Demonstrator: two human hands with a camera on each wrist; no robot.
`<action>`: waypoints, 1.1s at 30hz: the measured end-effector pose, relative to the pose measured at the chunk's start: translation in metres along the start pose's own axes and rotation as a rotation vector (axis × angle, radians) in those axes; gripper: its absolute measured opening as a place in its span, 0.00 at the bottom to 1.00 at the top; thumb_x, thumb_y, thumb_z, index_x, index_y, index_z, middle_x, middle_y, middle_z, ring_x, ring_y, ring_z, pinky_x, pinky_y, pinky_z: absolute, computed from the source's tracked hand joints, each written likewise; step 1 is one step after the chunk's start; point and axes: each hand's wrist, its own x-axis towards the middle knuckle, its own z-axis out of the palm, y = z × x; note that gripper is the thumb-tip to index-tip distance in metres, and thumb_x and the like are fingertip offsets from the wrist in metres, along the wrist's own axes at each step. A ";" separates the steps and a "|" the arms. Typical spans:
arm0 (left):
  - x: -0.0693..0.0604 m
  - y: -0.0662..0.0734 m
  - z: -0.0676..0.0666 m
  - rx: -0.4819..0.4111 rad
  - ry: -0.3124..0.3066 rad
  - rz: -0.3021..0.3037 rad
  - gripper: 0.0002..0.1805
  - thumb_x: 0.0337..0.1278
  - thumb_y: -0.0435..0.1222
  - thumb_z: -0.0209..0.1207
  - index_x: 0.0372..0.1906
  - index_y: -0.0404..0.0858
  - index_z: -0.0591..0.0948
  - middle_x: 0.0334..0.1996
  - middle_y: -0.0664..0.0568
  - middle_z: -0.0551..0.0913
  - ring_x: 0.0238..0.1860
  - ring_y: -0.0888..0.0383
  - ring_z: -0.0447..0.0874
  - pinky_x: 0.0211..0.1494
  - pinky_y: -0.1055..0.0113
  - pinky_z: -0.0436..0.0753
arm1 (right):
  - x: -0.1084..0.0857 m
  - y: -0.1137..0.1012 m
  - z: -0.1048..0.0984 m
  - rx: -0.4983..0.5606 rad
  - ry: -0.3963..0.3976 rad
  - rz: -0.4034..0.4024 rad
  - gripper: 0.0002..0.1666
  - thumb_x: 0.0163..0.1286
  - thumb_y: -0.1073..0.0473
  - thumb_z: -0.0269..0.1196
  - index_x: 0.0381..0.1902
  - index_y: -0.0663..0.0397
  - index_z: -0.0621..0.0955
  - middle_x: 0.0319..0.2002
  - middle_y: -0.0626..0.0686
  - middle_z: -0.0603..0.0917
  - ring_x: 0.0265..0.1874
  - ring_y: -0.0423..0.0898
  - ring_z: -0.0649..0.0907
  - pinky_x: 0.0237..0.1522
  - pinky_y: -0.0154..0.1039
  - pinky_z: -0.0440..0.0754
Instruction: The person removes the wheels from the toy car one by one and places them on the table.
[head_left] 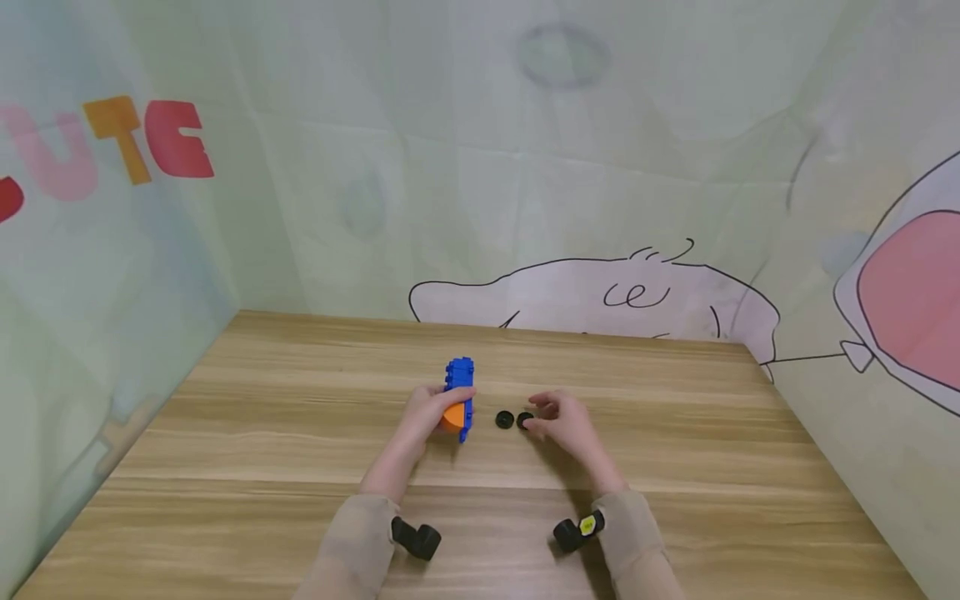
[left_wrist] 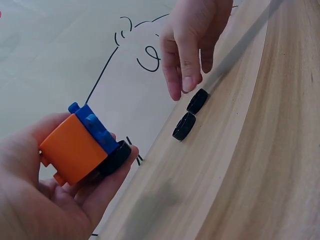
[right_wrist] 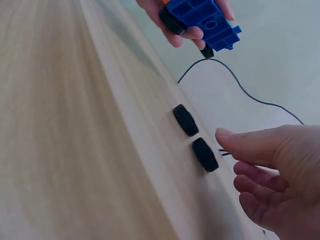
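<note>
left hand (head_left: 425, 408) around toy (head_left: 461, 372), right hand (head_left: 565, 418) half-curled

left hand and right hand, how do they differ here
The left hand grips the blue-and-orange toy, while the right hand holds nothing. The left hand is wrapped round its load; the right hand hangs loosely bent near two black wheels. Both are bare.

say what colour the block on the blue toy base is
Orange; the block shows best in the left wrist view.
</note>
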 end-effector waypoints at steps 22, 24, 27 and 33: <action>-0.001 0.002 0.008 0.181 -0.096 0.088 0.27 0.61 0.48 0.63 0.53 0.30 0.80 0.41 0.44 0.88 0.41 0.56 0.85 0.62 0.54 0.77 | -0.003 -0.036 -0.013 0.205 0.172 -0.024 0.16 0.63 0.62 0.68 0.46 0.67 0.84 0.43 0.61 0.87 0.43 0.53 0.86 0.50 0.46 0.83; -0.001 0.002 0.008 0.190 -0.108 0.087 0.27 0.60 0.48 0.64 0.53 0.30 0.79 0.42 0.43 0.88 0.43 0.54 0.85 0.63 0.53 0.76 | -0.005 -0.040 -0.014 0.219 0.179 -0.014 0.16 0.63 0.60 0.68 0.46 0.65 0.84 0.43 0.60 0.88 0.43 0.53 0.86 0.49 0.46 0.84; -0.002 0.003 0.008 0.226 -0.112 0.090 0.31 0.57 0.48 0.66 0.57 0.28 0.77 0.47 0.40 0.86 0.47 0.51 0.83 0.64 0.50 0.75 | -0.006 -0.045 -0.014 0.235 0.183 -0.009 0.16 0.63 0.59 0.68 0.46 0.64 0.84 0.44 0.60 0.88 0.44 0.52 0.86 0.49 0.45 0.84; -0.002 0.002 0.007 0.243 -0.181 0.102 0.32 0.55 0.42 0.67 0.61 0.27 0.73 0.52 0.37 0.83 0.51 0.47 0.82 0.65 0.45 0.73 | -0.006 -0.051 -0.010 0.262 0.188 -0.024 0.17 0.62 0.59 0.69 0.46 0.66 0.84 0.42 0.60 0.88 0.42 0.51 0.86 0.46 0.40 0.84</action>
